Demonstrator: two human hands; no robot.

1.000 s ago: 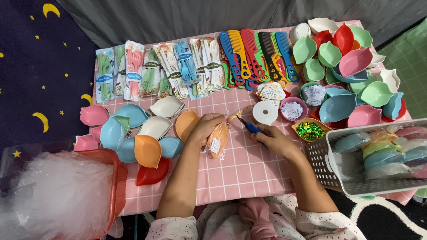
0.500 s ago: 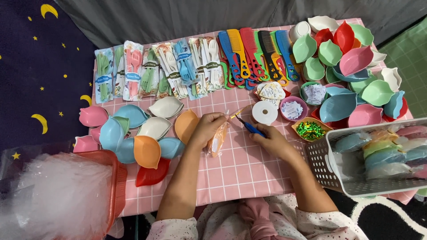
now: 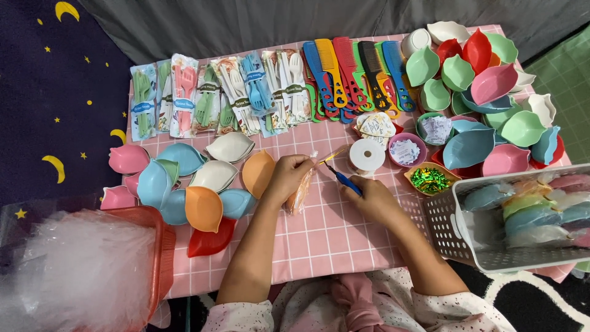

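A pink checked tablecloth point(image 3: 344, 233) fills the lower centre; mid-frame, the left hand point(image 3: 284, 178) pinches an orange wrapped packet point(image 3: 300, 192); the right hand point(image 3: 369, 198) grips blue scissors point(image 3: 345, 179) at its gold tie point(image 3: 332, 155); a careless snip could nick the wrapping; combs point(image 3: 353, 74) line the top.

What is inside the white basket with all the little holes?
The white basket holds leaf-shaped dishes wrapped in clear plastic: blue, green, orange and pink ones stacked on edge. The wrapping blurs them, and whatever lies beneath them at the bottom is hidden.
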